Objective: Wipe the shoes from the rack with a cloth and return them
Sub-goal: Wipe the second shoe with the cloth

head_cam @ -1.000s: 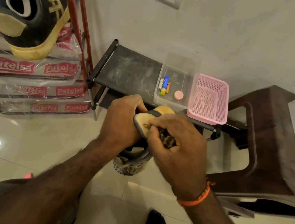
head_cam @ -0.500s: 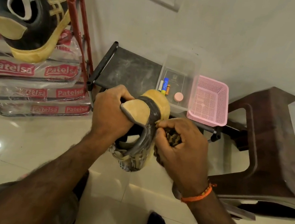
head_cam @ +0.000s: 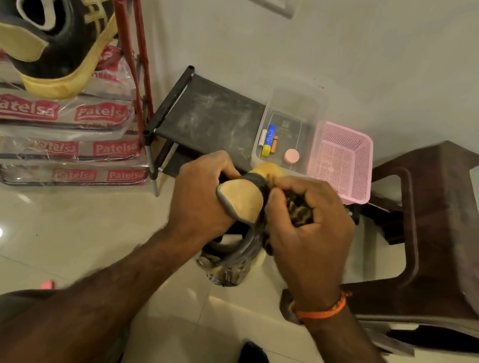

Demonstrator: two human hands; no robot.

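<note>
While one dark, yellow-trimmed shoe sits on the stacked packets at upper left, its mate is mid-wipe at frame centre. The left hand grips that shoe, above the floor, just below the low rack. The right hand presses a bunched cloth against it, so returning both seems left.

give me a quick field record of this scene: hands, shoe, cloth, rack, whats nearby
left hand: grips the shoe
right hand: holds a bunched dark patterned cloth against the shoe
second shoe: black and yellow, on stacked packages at upper left
rack: low, dark, dusty top shelf
clear box: on the rack, holds batteries
pink basket: right of the box
</note>
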